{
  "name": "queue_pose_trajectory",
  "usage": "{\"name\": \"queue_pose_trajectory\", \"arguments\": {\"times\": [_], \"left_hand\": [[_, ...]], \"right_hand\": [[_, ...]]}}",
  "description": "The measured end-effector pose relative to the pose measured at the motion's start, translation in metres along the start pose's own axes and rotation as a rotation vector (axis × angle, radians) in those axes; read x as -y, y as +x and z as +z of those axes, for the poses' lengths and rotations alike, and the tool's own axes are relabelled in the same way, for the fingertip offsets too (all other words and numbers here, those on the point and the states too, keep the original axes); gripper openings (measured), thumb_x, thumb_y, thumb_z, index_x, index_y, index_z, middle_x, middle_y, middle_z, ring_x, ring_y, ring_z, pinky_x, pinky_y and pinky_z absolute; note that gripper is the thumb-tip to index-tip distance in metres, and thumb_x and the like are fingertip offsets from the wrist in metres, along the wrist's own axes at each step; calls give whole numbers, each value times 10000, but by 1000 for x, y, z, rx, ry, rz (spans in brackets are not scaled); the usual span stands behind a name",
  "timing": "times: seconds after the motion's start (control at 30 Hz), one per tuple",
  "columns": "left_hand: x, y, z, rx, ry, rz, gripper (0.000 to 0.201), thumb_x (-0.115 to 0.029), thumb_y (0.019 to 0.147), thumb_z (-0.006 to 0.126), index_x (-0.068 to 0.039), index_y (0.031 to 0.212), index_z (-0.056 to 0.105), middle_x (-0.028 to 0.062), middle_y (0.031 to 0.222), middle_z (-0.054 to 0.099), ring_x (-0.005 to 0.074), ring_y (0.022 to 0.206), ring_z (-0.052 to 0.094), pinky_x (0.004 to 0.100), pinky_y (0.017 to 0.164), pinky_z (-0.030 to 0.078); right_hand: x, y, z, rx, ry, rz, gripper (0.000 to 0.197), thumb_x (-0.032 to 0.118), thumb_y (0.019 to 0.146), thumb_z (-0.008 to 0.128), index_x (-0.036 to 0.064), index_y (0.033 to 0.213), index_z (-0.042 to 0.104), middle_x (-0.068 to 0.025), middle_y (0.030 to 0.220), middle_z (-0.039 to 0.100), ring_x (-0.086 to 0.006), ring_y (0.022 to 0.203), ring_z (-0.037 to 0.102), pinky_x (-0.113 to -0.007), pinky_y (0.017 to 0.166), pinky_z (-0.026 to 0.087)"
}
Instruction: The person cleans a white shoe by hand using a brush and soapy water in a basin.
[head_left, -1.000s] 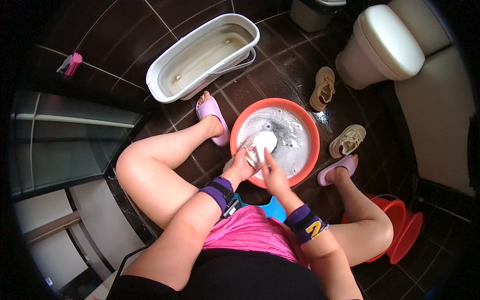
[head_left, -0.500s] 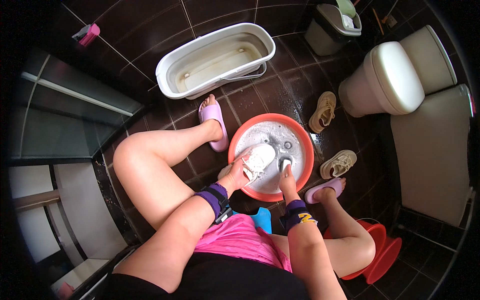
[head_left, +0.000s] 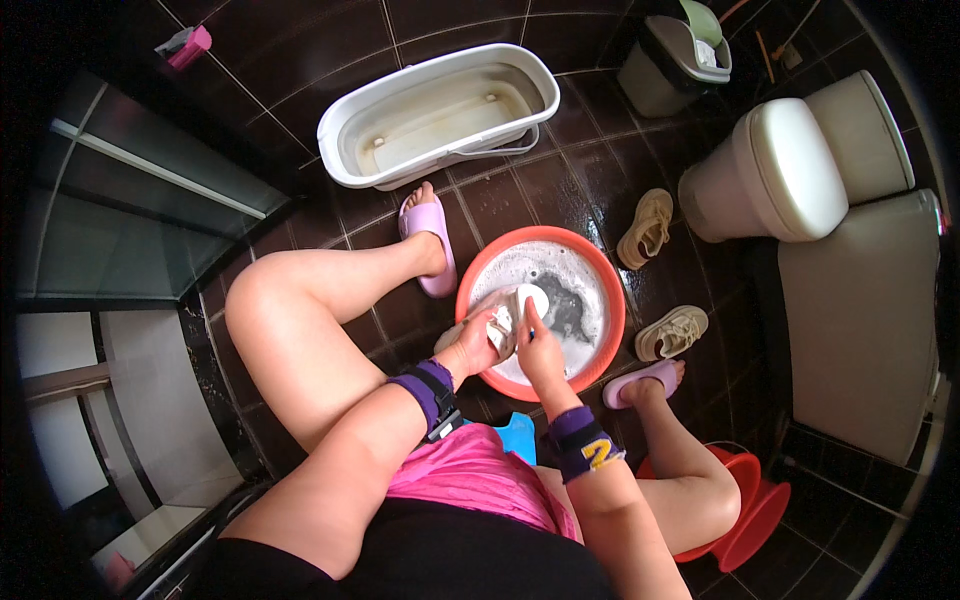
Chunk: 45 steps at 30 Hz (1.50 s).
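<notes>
Over the near-left part of a round orange-red basin (head_left: 614, 300) of sudsy water, a white lace-up sneaker (head_left: 503, 322) is held at a tilt. My left hand (head_left: 477, 342) is closed around its heel end. My right hand (head_left: 541, 357) is closed on what looks like a small white scrubbing brush, pressed against the sneaker; the fingers hide most of it, and its bristles do not show. White foam rings the water, with a greyer patch in the middle.
Two beige sneakers (head_left: 646, 229) (head_left: 671, 333) lie right of the basin. A long white bucket (head_left: 335, 140) stands beyond it. There are also a toilet (head_left: 795, 170), a bin (head_left: 655, 75), a red bucket (head_left: 752, 510) and a blue stool (head_left: 517, 437) beneath me.
My right hand has lifted the brush out of the suds and moved left onto the sneaker. My left hand still grips the sneaker. The foam has parted where the right hand was.
</notes>
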<state>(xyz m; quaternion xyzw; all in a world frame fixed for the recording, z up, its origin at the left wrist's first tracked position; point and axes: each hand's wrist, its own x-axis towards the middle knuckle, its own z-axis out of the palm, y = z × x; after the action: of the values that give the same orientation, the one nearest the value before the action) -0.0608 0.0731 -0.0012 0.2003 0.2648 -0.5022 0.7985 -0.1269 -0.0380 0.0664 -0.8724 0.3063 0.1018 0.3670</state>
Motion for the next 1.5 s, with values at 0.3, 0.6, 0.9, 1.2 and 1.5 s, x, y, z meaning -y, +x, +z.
{"name": "queue_pose_trajectory", "arguments": {"times": [0.3,0.6,0.9,1.2,1.5], "left_hand": [[15,17,-20,138,-178,57,441,-296,957,459,-104,1353,474,86,1322,541,243,1172,544,388,987,448],[18,27,-44,9,-108,15,355,-185,938,481,-32,1256,522,111,1181,610,224,1058,605,365,912,489],[16,17,-13,-212,-65,-10,320,-320,998,408,-92,1135,586,68,1027,648,213,948,617,369,847,501],[22,20,-6,-227,-27,-41,367,-389,991,421,-116,1176,584,37,1035,643,185,918,605,341,798,494],[31,41,-42,-176,-125,165,397,-377,925,573,-70,1175,606,47,1065,674,167,952,635,320,836,500]], "right_hand": [[-54,7,12,-73,408,154,533,162,947,516,8,1427,341,-261,1306,518,-304,1205,529,-334,964,415],[-152,16,43,-8,397,232,594,233,941,517,146,1475,273,-70,784,504,-153,624,465,-285,508,397],[-28,-5,22,16,369,-121,532,156,966,500,74,1460,323,-181,1198,596,-203,1043,578,-288,857,450],[-32,-9,26,38,358,-44,528,184,968,509,61,1452,335,-211,1318,540,-218,1194,526,-297,962,404],[-127,36,44,23,3,134,603,249,907,582,11,1420,373,-177,1269,585,-222,1091,596,-312,879,467]]}}
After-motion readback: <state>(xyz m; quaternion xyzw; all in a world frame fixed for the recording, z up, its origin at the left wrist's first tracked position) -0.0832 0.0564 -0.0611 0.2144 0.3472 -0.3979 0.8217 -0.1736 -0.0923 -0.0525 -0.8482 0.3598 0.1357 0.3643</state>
